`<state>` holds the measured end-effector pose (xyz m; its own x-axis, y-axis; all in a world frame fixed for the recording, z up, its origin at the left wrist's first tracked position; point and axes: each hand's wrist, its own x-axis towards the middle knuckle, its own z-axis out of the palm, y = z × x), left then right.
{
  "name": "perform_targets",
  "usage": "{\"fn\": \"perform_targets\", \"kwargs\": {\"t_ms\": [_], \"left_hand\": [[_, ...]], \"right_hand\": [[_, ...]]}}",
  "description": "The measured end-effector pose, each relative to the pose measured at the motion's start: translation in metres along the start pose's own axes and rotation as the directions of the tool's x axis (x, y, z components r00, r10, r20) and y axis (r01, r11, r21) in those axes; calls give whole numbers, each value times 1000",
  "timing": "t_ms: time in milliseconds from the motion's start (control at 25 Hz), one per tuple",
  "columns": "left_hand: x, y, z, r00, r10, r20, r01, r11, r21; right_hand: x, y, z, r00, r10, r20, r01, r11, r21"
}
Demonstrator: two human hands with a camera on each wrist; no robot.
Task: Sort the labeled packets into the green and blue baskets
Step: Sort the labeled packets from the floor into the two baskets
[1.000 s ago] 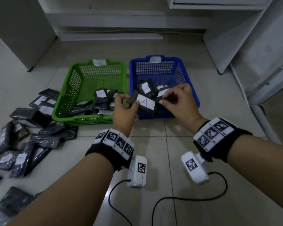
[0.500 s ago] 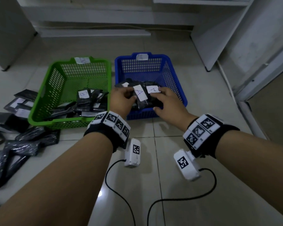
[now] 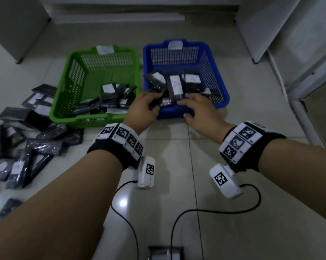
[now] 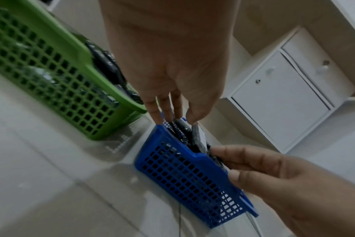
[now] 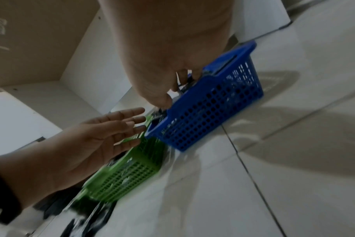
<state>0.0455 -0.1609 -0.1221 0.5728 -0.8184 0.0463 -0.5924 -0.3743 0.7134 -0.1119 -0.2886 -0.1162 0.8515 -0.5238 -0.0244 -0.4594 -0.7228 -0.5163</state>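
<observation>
The blue basket (image 3: 223, 91) and the green basket (image 3: 63, 91) stand side by side on the tiled floor, and both hold black packets with white labels. A labeled packet (image 3: 175, 86) lies on top of the heap in the blue basket, free of both hands. My left hand (image 3: 152, 105) is over that basket's near left corner, its fingers straight and pointing down at the packets (image 4: 184, 128). My right hand (image 3: 188, 107) hovers at the near rim with its fingers extended and holds nothing. In the right wrist view the left hand (image 5: 130, 125) shows spread fingers beside the blue basket (image 5: 209, 115).
Many unsorted black packets (image 3: 27, 145) lie heaped on the floor left of the green basket. Two black cables (image 3: 196, 211) run across the tiles below my wrists. White cabinets (image 3: 271, 25) stand behind and to the right of the baskets.
Both hands carried the labeled packet forward over the blue basket and let it go. It now lies in the basket, and both hands have opened at the near rim.
</observation>
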Motion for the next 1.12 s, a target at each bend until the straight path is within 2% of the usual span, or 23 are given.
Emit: {"fn": "perform_targets", "kwargs": {"t_ms": [80, 200, 320, 400, 480, 600, 720, 800, 880, 960, 1120], "left_hand": [[-36, -11, -1, 998, -46, -44, 41, 994, -106], [-103, -32, -1, 993, -120, -18, 117, 986, -119], [-168, -47, -1, 980, -195, 40, 198, 977, -76], [-206, -55, -2, 975, -216, 52, 218, 975, -37], [-236, -65, -4, 975, -223, 20, 223, 975, 17], [-275, -82, -9, 969, -232, -80, 242, 959, 149], [-308, -91, -14, 920, -363, -146, 388, 893, 228], [-320, -92, -17, 880, -442, -175, 473, 850, 232], [-319, -95, -20, 832, -522, -188, 547, 828, 121], [-313, -100, -26, 779, -604, -170, 605, 794, -47], [-295, -104, -41, 738, -673, -57, 660, 737, -145]], "right_hand": [[-27, -10, 19, 998, -57, -19, 59, 995, 79], [-73, -30, 53, 978, -150, 143, 129, 981, 145], [-112, -50, 82, 906, -229, 357, 181, 970, 165], [-137, -60, 96, 849, -279, 449, 214, 958, 191], [-162, -65, 107, 768, -352, 535, 281, 936, 213], [-187, -69, 115, 599, -368, 711, 356, 918, 176], [-195, -73, 120, 443, -404, 800, 548, 829, 115], [-190, -77, 123, 392, -399, 829, 649, 758, 58], [-181, -82, 128, 401, -407, 821, 682, 731, 28], [-167, -89, 131, 462, -418, 783, 660, 751, 12], [-127, -105, 131, 571, -315, 758, 438, 898, 43]]}}
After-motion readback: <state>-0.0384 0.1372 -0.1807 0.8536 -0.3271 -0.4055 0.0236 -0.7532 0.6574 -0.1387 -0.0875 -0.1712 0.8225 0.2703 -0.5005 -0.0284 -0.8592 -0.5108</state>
